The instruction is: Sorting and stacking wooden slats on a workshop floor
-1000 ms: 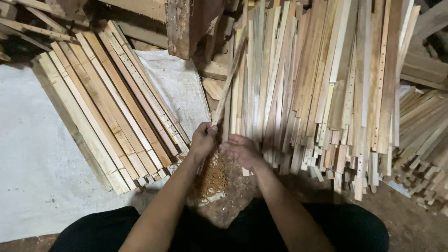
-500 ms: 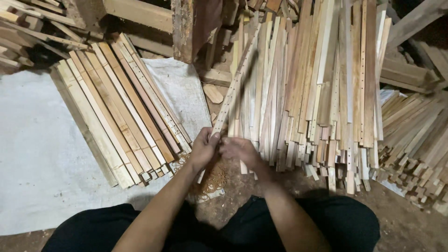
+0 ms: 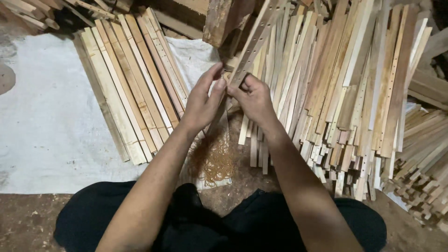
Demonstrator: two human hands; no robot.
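Both my hands meet on one long thin wooden slat with a row of small holes (image 3: 252, 44), which slants up to the right. My left hand (image 3: 204, 100) grips the slat's lower part from the left. My right hand (image 3: 254, 99) pinches it from the right, fingertips touching the left hand's. A big loose pile of similar slats (image 3: 345, 88) fans out just behind and to the right. Under my hands lies a heap of brown rubber bands (image 3: 213, 158) on the dirt floor.
A tidy row of flat slats (image 3: 133, 84) lies at the left on a white woven sheet (image 3: 42, 126). A rough wooden post (image 3: 224, 18) stands at the top middle. More short sticks (image 3: 422, 158) pile up at the right edge.
Both hands have risen and moved away from me with the holed slat, which now stands steeper. The view has shifted, so the piles sit lower and closer.
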